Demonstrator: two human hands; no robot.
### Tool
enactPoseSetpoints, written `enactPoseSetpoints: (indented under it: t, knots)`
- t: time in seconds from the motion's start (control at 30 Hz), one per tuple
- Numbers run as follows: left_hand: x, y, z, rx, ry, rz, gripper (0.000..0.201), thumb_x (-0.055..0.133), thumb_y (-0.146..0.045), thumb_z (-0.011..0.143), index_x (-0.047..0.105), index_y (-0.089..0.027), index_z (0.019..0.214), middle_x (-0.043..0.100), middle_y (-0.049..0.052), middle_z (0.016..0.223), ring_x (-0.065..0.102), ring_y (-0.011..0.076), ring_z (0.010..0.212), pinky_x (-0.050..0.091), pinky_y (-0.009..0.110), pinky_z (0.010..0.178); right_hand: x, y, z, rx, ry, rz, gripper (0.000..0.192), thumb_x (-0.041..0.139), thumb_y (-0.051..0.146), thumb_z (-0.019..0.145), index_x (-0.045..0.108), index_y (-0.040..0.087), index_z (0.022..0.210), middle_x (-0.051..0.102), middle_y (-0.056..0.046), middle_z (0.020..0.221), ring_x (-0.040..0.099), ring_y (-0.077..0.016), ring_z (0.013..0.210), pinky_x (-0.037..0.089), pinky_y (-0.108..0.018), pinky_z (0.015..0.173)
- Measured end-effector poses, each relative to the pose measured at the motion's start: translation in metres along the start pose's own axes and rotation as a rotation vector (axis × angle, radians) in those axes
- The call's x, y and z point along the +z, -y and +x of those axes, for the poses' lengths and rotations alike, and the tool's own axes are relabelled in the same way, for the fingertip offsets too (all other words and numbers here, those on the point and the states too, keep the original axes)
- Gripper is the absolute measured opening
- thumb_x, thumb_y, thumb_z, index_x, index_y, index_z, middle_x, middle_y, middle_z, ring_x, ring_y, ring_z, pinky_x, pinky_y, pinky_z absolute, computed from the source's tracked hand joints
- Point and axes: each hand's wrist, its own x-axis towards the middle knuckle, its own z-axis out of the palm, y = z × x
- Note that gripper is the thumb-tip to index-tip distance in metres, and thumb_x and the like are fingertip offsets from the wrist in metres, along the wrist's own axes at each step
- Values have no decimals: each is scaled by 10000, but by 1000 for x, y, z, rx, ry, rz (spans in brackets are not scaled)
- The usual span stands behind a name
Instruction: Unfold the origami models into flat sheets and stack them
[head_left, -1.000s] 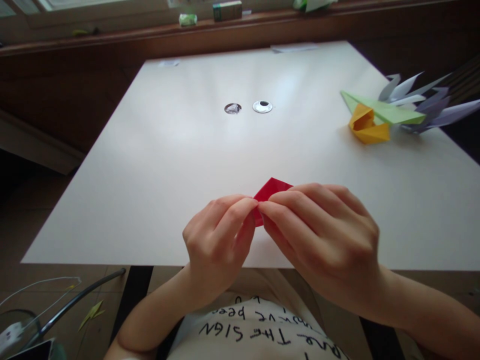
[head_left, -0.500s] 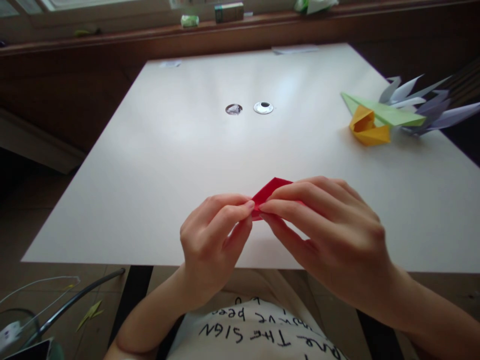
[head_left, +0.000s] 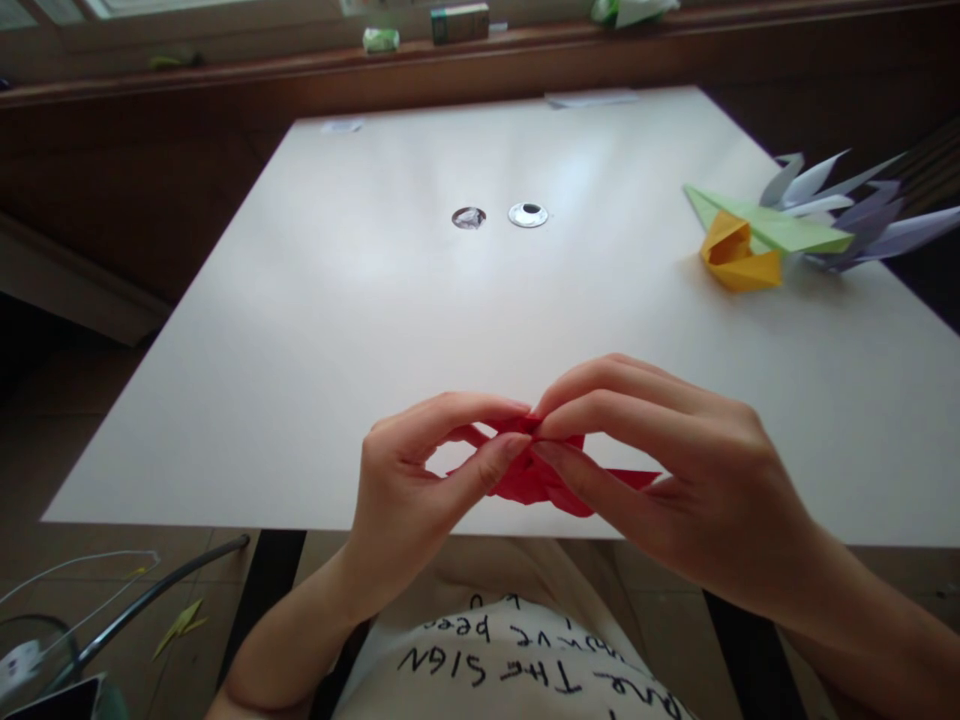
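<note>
A folded sheet of red paper (head_left: 529, 480) is pinched between my two hands over the near edge of the white table (head_left: 300, 350). On its left side, my left hand (head_left: 431, 475) is closed, thumb and fingertips meeting at the paper's upper middle. My right hand (head_left: 660, 450) grips the same spot from the right, its fingertips touching those of the left. A pointed red flap sticks out to the right under my right thumb. Part of the paper is hidden behind the fingers.
On the table's right lie a yellow folded paper piece (head_left: 739, 255), a light green paper plane (head_left: 795, 230) and white and purple paper cranes (head_left: 885, 225). Two round holes (head_left: 469, 218) pierce the tabletop farther back. Small boxes (head_left: 459, 24) line the wooden ledge beyond.
The red paper has turned in my hands and now hangs lower, with more of it showing below the fingertips. Both hands have shifted their pinch to the paper's top.
</note>
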Motion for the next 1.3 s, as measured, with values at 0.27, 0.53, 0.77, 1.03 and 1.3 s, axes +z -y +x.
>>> enactPoseSetpoints:
  t: [0.27,0.53,0.77,1.03,1.3]
  knots:
    - [-2,-1,1,-179,-3,-233,100,708,-155,699,716,-222,772,703,7,795,654,133,731,558,205,612,0,4,-1,37,37,79,106,559,73,759,576,176,741,602,-28,777,556,-123,708,477,-241,616]
    - [-1,-3,-1,-180,5,-293,147,707,-119,692,727,-250,756,694,-12,750,652,116,679,558,197,586,-1,7,-3,115,18,198,41,567,151,796,581,187,783,624,-22,742,592,-135,689,481,-244,611]
    - [-4,-6,0,-179,52,-241,124,723,-142,676,723,-252,734,685,-8,722,642,124,663,556,219,586,-6,2,-2,305,135,266,39,618,241,787,621,204,776,663,15,719,601,-107,608,462,-198,540]
    - [-8,-6,2,-238,106,-247,108,696,-136,704,720,-236,737,682,-5,732,634,121,669,540,201,575,-10,-2,5,402,275,424,137,605,309,797,670,191,772,692,-7,719,622,-122,624,482,-202,564]
    - [-11,-8,0,-240,140,-190,130,638,-119,761,708,-223,795,674,3,788,625,111,718,522,182,619,-10,-3,8,435,256,443,175,628,352,765,678,190,720,691,-8,699,624,-128,622,493,-212,569]
